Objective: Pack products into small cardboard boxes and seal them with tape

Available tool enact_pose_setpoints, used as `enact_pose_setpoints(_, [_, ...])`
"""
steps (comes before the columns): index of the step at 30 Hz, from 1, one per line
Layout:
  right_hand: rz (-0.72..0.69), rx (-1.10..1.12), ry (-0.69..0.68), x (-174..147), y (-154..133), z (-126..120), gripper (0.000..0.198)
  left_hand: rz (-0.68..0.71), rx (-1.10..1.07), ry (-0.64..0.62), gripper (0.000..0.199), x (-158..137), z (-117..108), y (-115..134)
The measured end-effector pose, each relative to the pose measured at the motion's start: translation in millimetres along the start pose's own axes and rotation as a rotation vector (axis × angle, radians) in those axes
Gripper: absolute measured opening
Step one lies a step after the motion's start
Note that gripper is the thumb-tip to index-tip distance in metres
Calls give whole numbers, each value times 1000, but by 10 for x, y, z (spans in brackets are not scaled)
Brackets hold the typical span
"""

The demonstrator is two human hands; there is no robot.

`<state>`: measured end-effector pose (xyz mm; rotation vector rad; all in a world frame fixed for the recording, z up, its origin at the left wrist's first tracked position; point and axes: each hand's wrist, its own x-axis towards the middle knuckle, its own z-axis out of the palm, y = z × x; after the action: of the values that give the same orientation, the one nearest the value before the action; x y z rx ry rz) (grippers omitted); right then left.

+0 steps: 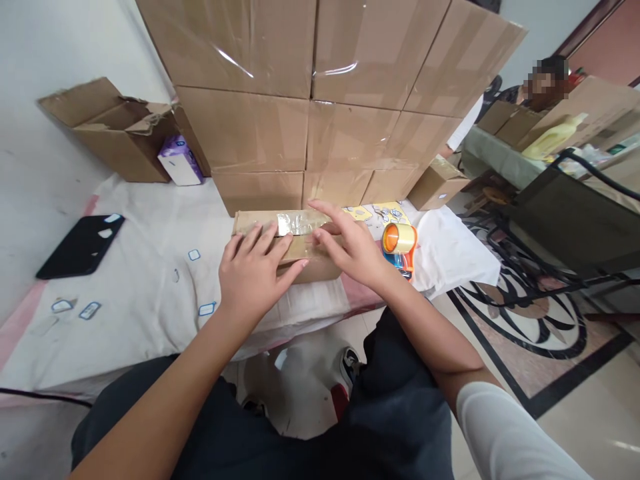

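Observation:
A small cardboard box [317, 269] lies on the white cloth in front of me, with a strip of shiny clear tape [295, 223] along its top seam. My left hand [253, 277] rests flat on the box's left part, fingers spread and empty. Over the right part is my right hand [353, 247], its fingers apart and touching the top near the tape; nothing is held in it. Just right of that hand stands an orange tape dispenser [413, 257] carrying a roll of tape [400, 237].
Stacked taped cartons [260, 127] rise behind the box. At left are an open carton [120, 147], a purple-and-white package [181, 163] and a black tablet-like slab [80, 247]. A small carton [437, 183] stands right. Beyond are a person [543, 87] and a dark chair [565, 220].

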<state>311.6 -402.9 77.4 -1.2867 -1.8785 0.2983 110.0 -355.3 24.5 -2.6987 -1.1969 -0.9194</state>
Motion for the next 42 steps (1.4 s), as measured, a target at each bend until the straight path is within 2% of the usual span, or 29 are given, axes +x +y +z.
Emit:
enact_pose_setpoints(4, [-26,48,67,125,142,-46,34,-1,7,9,47,5,5,9])
enact_pose_setpoints(9, [17,114,104,250,234,-63,30,-1,16,53,46,2,35,5])
enact_pose_setpoints(15, [15,162,83,254,156,-57,41,-68,-21,163,43,-21,110,50])
enact_pose_setpoints(19, [-11,157,68,220,46,-82,38,-101,-25,197,39,-13,113,124])
enact_pose_setpoints(26, [-32,123,98,254,-57,-97,26,-112,-8,180,40,22,66,203])
enact_pose_setpoints(35, [14,20,229,412,237,-52,31,-23,-41,156,40,3,98,140])
enact_pose_setpoints(38, [78,30,175,508,355,-60,24,-17,-46,169,40,0,99,143])
enact_pose_setpoints(42, [244,119,-5,627,483,-42,19,1,-33,202,40,-9,118,135])
